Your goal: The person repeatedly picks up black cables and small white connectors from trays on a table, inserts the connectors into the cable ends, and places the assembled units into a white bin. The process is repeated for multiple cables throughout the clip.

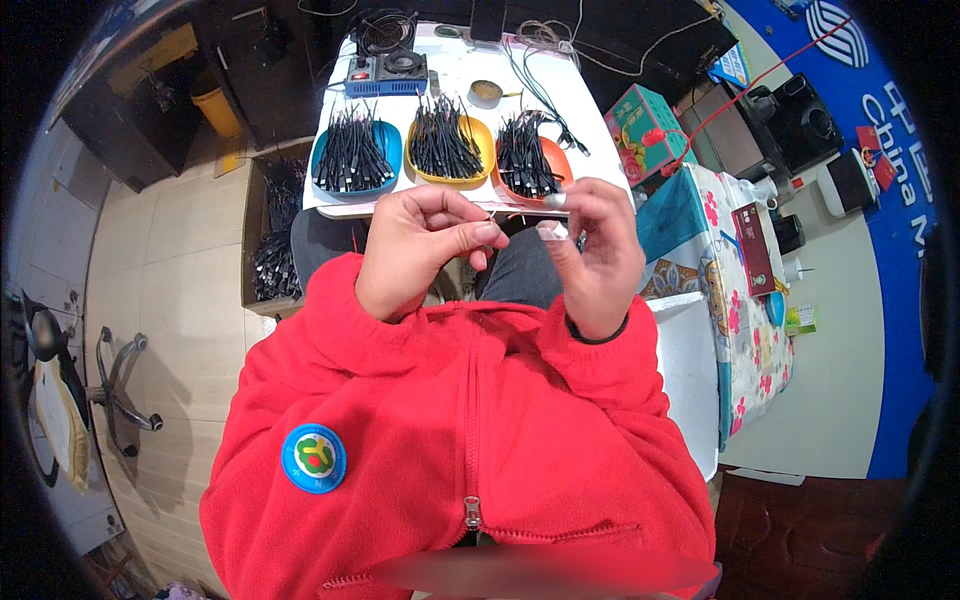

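Note:
In front of my red jacket, my left hand (425, 245) is closed, thumb and forefinger pinching a thin wire (516, 214) with a reddish end. To its right my right hand (605, 260) is raised, fingers curled and thumb apart from the forefinger; white wrapping covers the thumb tip and something pale the forefinger tip. A small dark bit shows between its fingers, too small to name. Just beyond the hands, bundles of short black cables stand in a blue tray (391, 170), a yellow tray (487, 150) and an orange tray (562, 163).
The trays stand along the near edge of a white table (455, 62). Behind them are a small gas stove (388, 75), a round brown dish (486, 90) and loose black cables (545, 95). A cardboard box (252, 215) of cables sits on the floor left; a flowered cloth-covered table (735, 310) stands right.

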`<state>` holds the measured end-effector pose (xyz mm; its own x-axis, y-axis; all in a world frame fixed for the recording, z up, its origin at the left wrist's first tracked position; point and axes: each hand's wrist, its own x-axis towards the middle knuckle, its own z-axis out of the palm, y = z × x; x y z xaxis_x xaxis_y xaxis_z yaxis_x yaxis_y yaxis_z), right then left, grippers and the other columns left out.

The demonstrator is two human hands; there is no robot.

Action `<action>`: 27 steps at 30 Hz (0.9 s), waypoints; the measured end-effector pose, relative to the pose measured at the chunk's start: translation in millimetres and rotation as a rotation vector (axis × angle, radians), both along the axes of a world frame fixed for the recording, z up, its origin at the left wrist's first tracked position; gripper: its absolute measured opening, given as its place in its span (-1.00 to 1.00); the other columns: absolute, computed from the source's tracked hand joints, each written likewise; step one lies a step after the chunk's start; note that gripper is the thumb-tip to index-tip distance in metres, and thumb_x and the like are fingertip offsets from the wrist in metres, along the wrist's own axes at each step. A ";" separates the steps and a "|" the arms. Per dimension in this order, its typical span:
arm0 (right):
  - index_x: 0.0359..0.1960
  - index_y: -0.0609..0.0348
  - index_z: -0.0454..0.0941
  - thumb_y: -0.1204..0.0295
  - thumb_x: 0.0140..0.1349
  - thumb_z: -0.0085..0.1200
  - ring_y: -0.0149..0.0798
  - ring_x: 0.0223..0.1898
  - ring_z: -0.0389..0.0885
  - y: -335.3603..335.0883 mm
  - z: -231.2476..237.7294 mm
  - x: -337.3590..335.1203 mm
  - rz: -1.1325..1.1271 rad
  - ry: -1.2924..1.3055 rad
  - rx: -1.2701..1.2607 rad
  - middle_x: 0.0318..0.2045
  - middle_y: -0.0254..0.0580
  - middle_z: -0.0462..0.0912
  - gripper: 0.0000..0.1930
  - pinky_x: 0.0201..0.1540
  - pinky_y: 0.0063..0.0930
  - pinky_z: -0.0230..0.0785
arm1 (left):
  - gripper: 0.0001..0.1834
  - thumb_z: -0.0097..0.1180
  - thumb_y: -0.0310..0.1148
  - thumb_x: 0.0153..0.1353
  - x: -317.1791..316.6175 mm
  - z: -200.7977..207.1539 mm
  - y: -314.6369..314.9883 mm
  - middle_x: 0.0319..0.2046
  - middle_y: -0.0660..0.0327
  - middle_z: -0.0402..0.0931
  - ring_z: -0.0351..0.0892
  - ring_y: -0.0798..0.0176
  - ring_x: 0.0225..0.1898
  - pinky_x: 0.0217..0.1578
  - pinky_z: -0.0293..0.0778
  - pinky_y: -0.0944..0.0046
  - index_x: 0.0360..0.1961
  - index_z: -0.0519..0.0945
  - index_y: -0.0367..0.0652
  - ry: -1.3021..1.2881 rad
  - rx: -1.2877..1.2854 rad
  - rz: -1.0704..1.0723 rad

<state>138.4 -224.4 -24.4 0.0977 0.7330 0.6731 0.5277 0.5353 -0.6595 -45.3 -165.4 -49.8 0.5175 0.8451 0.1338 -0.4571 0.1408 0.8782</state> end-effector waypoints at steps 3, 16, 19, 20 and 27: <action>-0.20 0.25 0.55 0.60 0.07 0.20 -0.54 -0.27 0.41 8.5 -5.5 6.6 0.270 0.256 -0.198 -0.08 -0.23 0.43 -0.78 -0.29 -0.69 0.26 | -0.94 0.16 -0.60 0.14 0.6 -1.9 1.4 -0.41 -0.05 0.63 0.58 0.33 -0.52 -0.47 0.53 0.43 -0.35 0.53 -0.34 -0.034 -0.074 -0.073; -0.34 0.17 0.60 0.63 -0.03 0.20 -0.33 -0.20 0.48 5.5 -0.8 4.5 0.132 -0.177 -0.027 -0.22 -0.21 0.52 -0.82 -0.20 -0.53 0.33 | -0.92 0.17 -0.57 0.15 2.7 -7.7 4.5 -0.40 0.01 0.62 0.60 0.31 -0.48 -0.41 0.54 0.41 -0.34 0.52 -0.33 -0.035 -0.200 -0.221; -0.37 0.16 0.59 0.62 -0.06 0.21 -0.28 -0.18 0.48 5.9 -1.2 4.4 0.149 -0.237 0.039 -0.22 -0.20 0.53 -0.82 -0.16 -0.50 0.32 | -0.91 0.17 -0.55 0.16 1.0 -9.3 8.3 -0.42 0.02 0.62 0.58 0.34 -0.51 -0.43 0.53 0.42 -0.33 0.52 -0.33 -0.040 -0.247 -0.323; -0.38 0.16 0.58 0.61 -0.05 0.22 -0.30 -0.17 0.48 6.1 -2.1 5.2 0.185 -0.168 -0.021 -0.21 -0.21 0.53 -0.84 -0.15 -0.49 0.31 | -0.90 0.17 -0.54 0.17 -0.2 -9.9 9.5 -0.42 0.02 0.62 0.56 0.36 -0.52 -0.44 0.51 0.43 -0.34 0.52 -0.34 -0.045 -0.272 -0.369; -0.24 0.22 0.46 0.52 0.11 0.20 -0.36 -0.10 0.43 14.1 -17.2 7.4 0.701 0.584 -0.499 -0.13 -0.19 0.44 -0.79 -0.01 -0.50 0.29 | -0.91 0.17 -0.53 0.17 -0.6 -14.1 13.9 -0.45 0.00 0.62 0.53 0.40 -0.55 -0.50 0.44 0.48 -0.36 0.52 -0.33 -0.054 -0.297 -0.528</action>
<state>145.8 -210.2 -41.6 -0.2446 0.9333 0.2628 -0.2698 0.1948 -0.9430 -46.0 -151.5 -63.9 0.8759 0.4815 -0.0307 -0.3016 0.5960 0.7442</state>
